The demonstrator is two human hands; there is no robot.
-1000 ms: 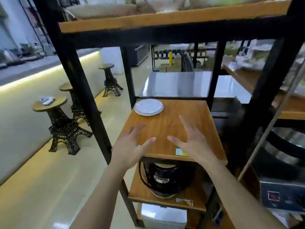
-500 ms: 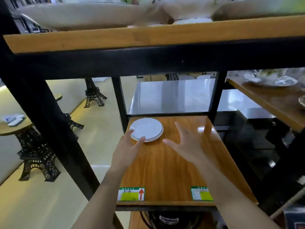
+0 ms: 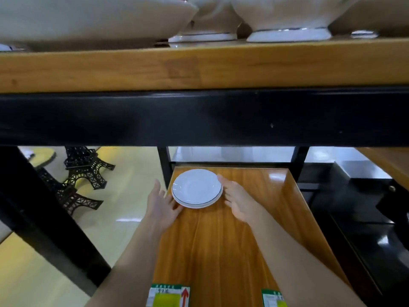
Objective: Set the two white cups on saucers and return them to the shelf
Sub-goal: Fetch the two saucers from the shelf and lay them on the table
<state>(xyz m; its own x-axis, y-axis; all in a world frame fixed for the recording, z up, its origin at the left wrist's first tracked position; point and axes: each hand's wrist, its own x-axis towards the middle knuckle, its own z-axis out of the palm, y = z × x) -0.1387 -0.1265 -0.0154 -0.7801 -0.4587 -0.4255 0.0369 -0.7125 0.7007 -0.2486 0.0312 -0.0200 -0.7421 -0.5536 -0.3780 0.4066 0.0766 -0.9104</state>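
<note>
Two white saucers (image 3: 196, 188) with a thin dark rim line lie stacked at the back left of a wooden shelf (image 3: 243, 229). My left hand (image 3: 161, 204) is open at the stack's left edge, fingertips touching or nearly touching the rim. My right hand (image 3: 240, 201) is open at the stack's right edge, fingers spread along the rim. Neither hand has lifted the stack. No cups show on this shelf; white dishes with dark-lined feet (image 3: 287, 34) stand on the upper shelf, their tops cut off.
A thick black frame beam (image 3: 199, 117) and the upper wooden board (image 3: 199, 67) hang low over the shelf. Black posts (image 3: 164, 167) stand at the back corners. Eiffel-tower-shaped stools (image 3: 86, 167) stand on the floor to the left. Price labels (image 3: 170, 295) mark the shelf's front edge.
My head has lowered and moved closer to the shelf. Both hands have reached forward from the shelf's front to either side of the saucer stack.
</note>
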